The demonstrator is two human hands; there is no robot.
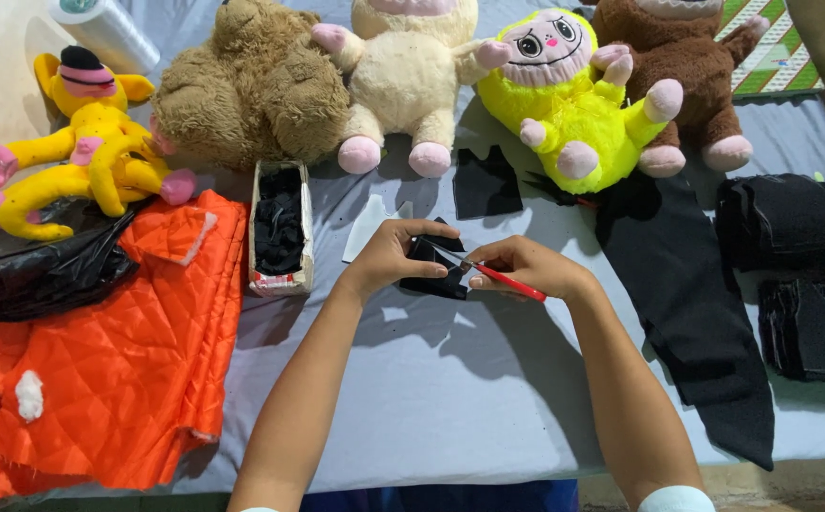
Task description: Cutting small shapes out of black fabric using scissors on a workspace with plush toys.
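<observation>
At the middle of the grey-blue sheet (450, 379), the left hand (389, 256) pinches a small piece of black felt (431, 270), thumb under and fingers curled over its top edge, so the cloth is held taut and lifted a little off the sheet. The right hand (526, 267) has its fingers closed round red-handled scissors (507, 281), whose blades point left into the felt; the handle loops are hidden in the grip, so how wide the blades stand cannot be told. The two hands meet over the piece, one steadying what the other works on.

Just beyond the hands lie a white paper shape (367, 228) and a square of black felt (485, 182), within easy reach. To the left stands a small cardboard box (280, 232) filled with black scraps, and further left an orange quilted cloth (128, 351) with a black plastic bag (43, 270) on it. Along the far edge sit plush toys in a row: a yellow spotted one (81, 156), a tan bear (251, 85), a cream one (408, 76), a bright yellow one (564, 100) and a brown one (687, 66). To the right lie a long strip of black fabric (697, 322) and stacked black pieces (801, 275).
</observation>
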